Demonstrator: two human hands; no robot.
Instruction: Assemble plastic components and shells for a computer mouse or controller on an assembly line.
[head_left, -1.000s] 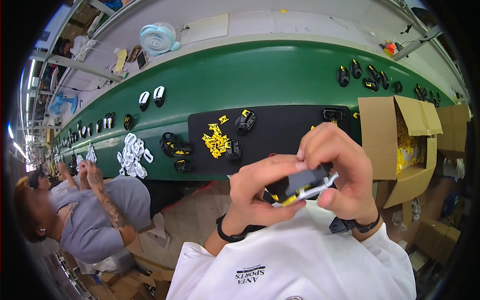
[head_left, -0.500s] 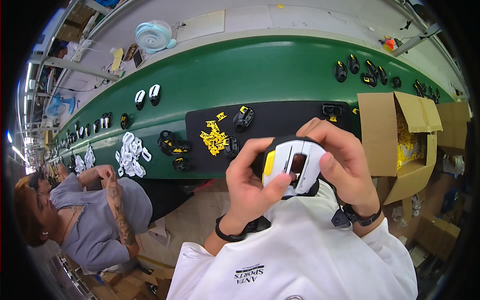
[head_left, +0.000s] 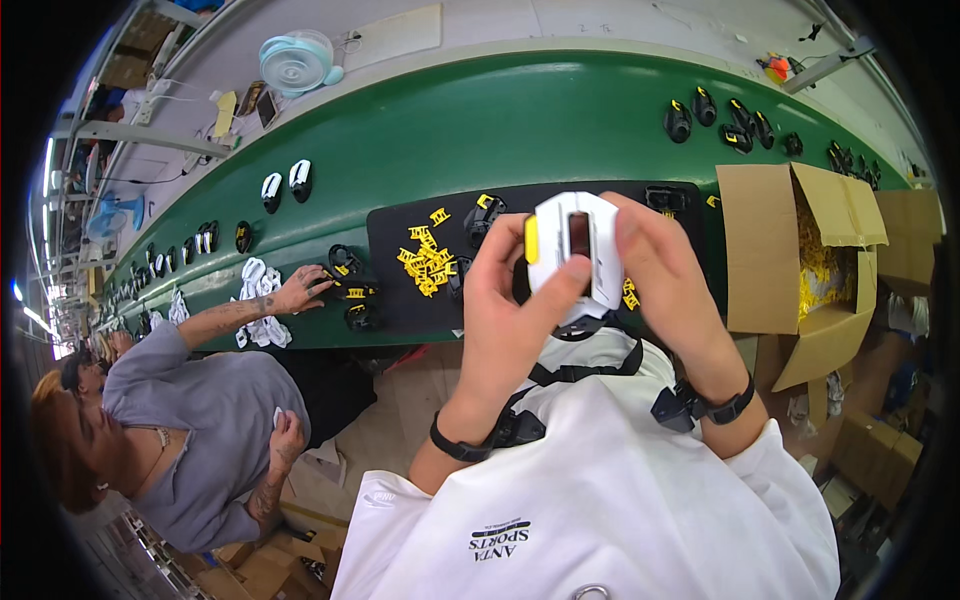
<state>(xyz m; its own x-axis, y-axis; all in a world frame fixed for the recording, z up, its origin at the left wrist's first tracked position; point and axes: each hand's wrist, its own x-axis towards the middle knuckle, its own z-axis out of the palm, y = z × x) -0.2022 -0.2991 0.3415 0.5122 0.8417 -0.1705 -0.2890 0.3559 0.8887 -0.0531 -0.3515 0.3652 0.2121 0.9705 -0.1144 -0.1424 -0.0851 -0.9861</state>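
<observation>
Both hands hold a white plastic shell (head_left: 604, 250) with a long slot, a yellow piece on its left edge and black parts beneath it. My left hand (head_left: 508, 300) grips its left side, thumb across the lower front. Around the right side, my right hand (head_left: 668, 285) closes, with part of its grip hidden behind the shell. Below and behind lies a black mat (head_left: 400, 312). On it are a pile of yellow plastic clips (head_left: 427, 268) and a black housing (head_left: 486, 211), partly covered by my left hand.
On the left, a co-worker's hand (head_left: 298, 291) reaches over white shells (head_left: 262, 282) toward black housings (head_left: 358, 317). An opened cardboard box (head_left: 757, 250) stands right of the mat. More black housings (head_left: 678, 122) stand on the green bench (head_left: 500, 130); a fan (head_left: 298, 64) is behind it.
The held shell has moved up and away from my body, its slot turned more upright. The co-worker's arm has stretched out to the black housings beside the mat.
</observation>
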